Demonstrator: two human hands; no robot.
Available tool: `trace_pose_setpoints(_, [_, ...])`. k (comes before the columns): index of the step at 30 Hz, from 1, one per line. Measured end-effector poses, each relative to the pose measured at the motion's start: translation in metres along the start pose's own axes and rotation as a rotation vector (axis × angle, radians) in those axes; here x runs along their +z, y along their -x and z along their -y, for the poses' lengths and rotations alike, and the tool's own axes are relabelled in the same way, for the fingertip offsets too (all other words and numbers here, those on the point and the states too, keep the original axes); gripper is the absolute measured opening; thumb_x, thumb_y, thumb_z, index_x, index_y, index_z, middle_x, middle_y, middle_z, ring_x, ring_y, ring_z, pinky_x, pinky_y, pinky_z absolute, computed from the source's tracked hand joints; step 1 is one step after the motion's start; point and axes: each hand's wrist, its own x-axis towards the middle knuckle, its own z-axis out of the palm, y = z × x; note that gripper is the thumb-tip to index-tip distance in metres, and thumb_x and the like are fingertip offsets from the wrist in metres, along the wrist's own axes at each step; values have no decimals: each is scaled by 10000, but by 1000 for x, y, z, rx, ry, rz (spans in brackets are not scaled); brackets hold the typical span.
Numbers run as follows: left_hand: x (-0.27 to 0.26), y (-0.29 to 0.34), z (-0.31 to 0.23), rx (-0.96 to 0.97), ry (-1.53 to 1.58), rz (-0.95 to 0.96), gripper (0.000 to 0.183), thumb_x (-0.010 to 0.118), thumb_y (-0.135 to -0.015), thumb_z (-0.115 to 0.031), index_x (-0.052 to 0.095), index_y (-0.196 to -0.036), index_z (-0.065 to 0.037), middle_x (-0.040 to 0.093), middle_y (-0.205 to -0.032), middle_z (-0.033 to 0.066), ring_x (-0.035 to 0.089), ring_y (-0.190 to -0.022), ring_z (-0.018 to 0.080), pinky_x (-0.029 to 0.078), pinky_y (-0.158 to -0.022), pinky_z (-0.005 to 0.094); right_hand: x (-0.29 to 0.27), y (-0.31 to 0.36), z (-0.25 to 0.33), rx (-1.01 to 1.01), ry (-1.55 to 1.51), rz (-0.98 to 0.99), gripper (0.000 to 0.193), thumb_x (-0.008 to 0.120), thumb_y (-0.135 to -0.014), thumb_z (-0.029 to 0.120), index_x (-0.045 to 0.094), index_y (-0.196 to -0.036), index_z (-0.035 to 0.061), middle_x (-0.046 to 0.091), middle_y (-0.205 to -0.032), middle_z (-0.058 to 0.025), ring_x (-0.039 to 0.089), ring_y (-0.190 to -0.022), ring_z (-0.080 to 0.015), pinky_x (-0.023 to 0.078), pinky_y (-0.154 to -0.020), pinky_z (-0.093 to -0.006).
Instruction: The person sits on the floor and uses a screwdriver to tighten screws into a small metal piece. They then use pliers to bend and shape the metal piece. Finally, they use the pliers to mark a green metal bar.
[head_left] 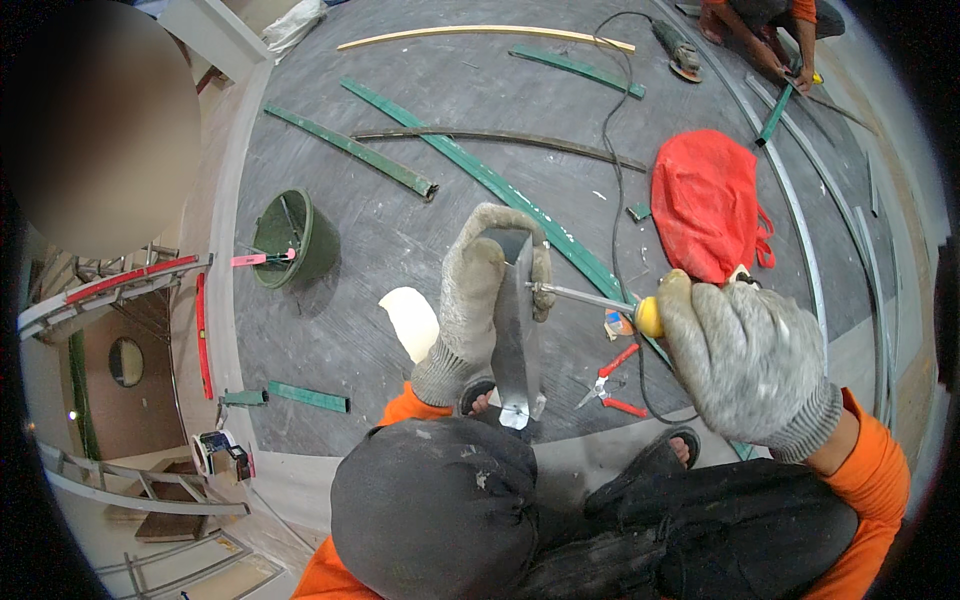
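My left hand (478, 300), in a grey knit glove, grips a folded strip of grey sheet metal (517, 345) and holds it upright, its lower end near my sandalled foot. My right hand (745, 360), also gloved, is closed around a screwdriver with a yellow handle (648, 316). The screwdriver's shaft (580, 296) points left, with its tip against the upper part of the metal strip by my left fingers. My knees in dark trousers fill the bottom of the view.
Red-handled snips (610, 385) lie on the grey floor by my feet. A red bag (708, 200), several long green metal strips (480, 175), a black cable (612, 150), a green bucket (285, 238) and an angle grinder (678, 52) lie around. Another person (775, 30) crouches at the far right. The floor drops off at the left edge.
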Motion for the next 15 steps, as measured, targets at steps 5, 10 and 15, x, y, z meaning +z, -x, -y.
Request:
trace_pose_setpoints(5, [-3,2,4,23,12,-34,675,594,-975,-644,528,-1248,-30,653,-852,75,657,-706,131,552,-585,292,-13,-10,0,189,-258,104,372,683,-948,318,667,-1143,1,652,-835,-67,644,-668,-221,488,-584,-383])
trace_pose_setpoints(10, [-1,1,4,97,-127,-27,674,395,-1044,-655,502,-1208,-10,594,-776,110,599,-636,167,517,-540,323,-2,-11,-31,321,-853,391,339,613,-1005,308,677,-1163,14,691,-884,-115,678,-725,-268,521,-655,-399])
trace_pose_setpoints(15, [2,-1,7,86,-77,-2,677,380,-1050,-651,494,-1202,-2,583,-765,107,596,-632,170,503,-521,313,15,-1,-39,256,-1097,280,256,591,-1038,252,695,-1097,27,651,-778,-84,650,-711,-189,515,-676,-359])
